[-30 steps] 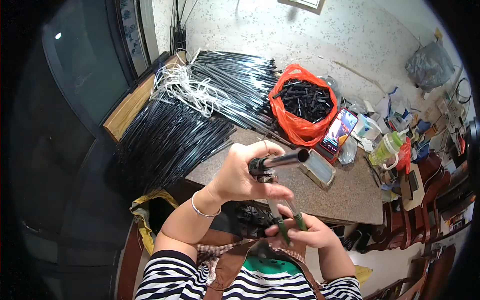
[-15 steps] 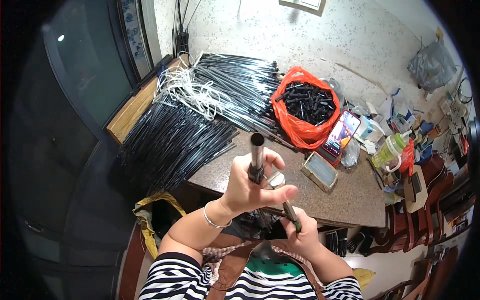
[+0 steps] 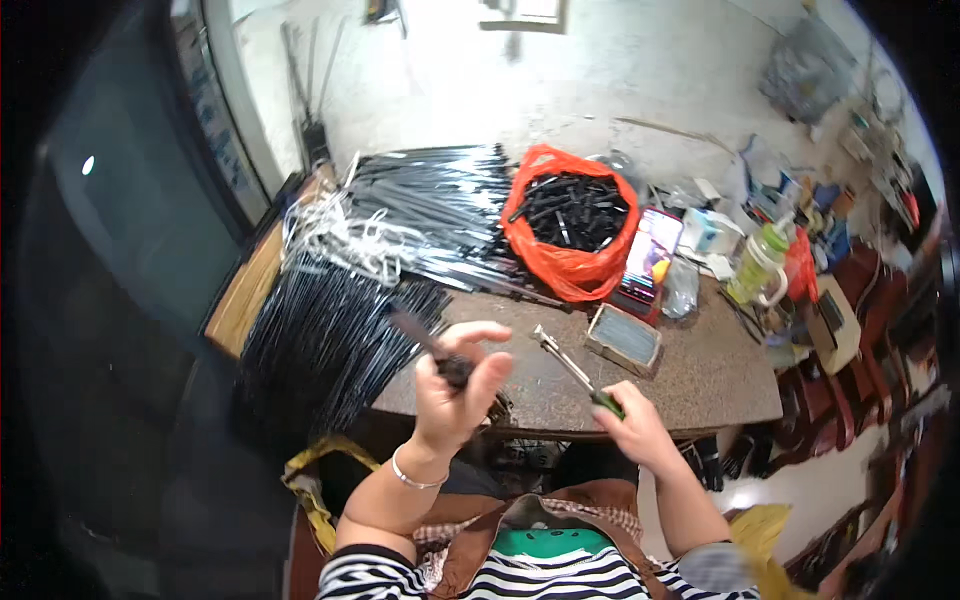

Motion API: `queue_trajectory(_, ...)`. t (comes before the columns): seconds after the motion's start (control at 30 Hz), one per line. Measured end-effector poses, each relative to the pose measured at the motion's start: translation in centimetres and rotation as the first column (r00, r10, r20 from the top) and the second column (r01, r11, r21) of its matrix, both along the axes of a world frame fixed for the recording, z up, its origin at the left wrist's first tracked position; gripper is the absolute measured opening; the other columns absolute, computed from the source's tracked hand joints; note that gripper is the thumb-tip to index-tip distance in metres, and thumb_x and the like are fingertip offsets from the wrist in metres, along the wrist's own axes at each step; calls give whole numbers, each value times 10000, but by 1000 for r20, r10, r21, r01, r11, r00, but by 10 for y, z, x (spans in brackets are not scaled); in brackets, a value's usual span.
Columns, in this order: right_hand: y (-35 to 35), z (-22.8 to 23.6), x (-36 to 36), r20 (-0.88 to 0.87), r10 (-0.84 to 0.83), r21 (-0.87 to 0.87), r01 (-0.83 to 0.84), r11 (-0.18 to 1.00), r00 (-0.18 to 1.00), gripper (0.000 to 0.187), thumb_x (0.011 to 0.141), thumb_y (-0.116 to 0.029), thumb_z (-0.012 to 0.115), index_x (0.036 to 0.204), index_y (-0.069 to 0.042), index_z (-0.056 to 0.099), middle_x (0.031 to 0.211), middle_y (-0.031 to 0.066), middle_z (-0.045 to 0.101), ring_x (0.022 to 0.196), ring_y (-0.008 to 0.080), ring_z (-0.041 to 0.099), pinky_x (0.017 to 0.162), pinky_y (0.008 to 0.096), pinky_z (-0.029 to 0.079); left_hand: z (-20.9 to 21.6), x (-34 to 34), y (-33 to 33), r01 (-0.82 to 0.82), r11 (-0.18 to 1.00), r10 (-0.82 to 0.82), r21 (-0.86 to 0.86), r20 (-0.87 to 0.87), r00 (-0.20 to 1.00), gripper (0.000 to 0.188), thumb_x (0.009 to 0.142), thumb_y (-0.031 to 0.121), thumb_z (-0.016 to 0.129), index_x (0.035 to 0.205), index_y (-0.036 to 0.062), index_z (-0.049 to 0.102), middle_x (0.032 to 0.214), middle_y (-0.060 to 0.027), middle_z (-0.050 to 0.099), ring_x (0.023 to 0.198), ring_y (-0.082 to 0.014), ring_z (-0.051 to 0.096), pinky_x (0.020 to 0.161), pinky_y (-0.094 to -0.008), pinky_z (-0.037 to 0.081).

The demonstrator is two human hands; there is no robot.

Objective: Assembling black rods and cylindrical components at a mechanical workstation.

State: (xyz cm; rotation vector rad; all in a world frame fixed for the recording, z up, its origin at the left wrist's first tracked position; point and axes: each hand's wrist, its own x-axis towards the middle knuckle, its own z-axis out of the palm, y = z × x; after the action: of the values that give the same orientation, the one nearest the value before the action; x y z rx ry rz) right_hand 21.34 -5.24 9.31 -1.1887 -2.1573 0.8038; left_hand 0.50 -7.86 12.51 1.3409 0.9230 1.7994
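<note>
Wrapped loosely around a dark tube (image 3: 418,330) with a black fitting at its lower end is my left hand (image 3: 455,390), thumb and forefinger apart. The tube is smeared by motion. Over the table, my right hand (image 3: 632,428) is closed on the green grip of a slim metal tool (image 3: 570,362) with a small pale head, tip pointing away to the left; its exact kind I cannot make out. Beside that tool lies a small box (image 3: 624,338) of thin grey pieces. Beyond my left hand spread bundled thin black rods (image 3: 320,350).
At the back stand an orange-red plastic bag (image 3: 560,262) of black tubular parts, shiny rods (image 3: 430,200) and white ties (image 3: 345,235). A lit phone (image 3: 652,250), a green bottle (image 3: 758,262) and clutter are to the right. The brown tabletop (image 3: 700,385) has a curved front edge.
My hands have moved apart: the left, with the tube, to the left and the right, with the tool, to the right. The tube now tilts leftward. The view has shifted too.
</note>
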Motion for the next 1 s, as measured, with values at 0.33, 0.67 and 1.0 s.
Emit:
queue_trajectory(0.33, 34, -67, 42, 439, -416, 341, 280, 897, 796, 348, 644, -312, 565, 785, -11, 464, 785, 93, 437, 787, 244, 434, 635, 335, 387, -3, 37, 13, 79, 997, -76, 14, -129, 989, 357, 671, 290, 611, 773, -27, 479, 501, 16, 444, 472, -48, 427, 496, -174, 371)
queue_trajectory(0.67, 40, -83, 48, 17, -239, 198, 231, 953, 971, 364, 696, -218, 514, 948, 36, 446, 933, 147, 442, 886, 296, 399, 776, 347, 308, -2, 98, 46, 122, 826, 401, 551, -725, 560, 485, 520, 445, 644, 717, 21, 514, 559, -46, 465, 442, -186, 448, 403, -256, 360)
queue_trajectory(1.0, 52, 20, 80, -792, -421, -494, -58, 868, 443, 306, 733, -145, 507, 996, -34, 395, 714, 49, 496, 533, 91, 473, 436, 176, 383, -54, 93, 54, 455, 751, 64, 479, -738, 672, 246, 665, 236, 563, 768, 14, 546, 723, -85, 542, 709, -232, 540, 637, -327, 452)
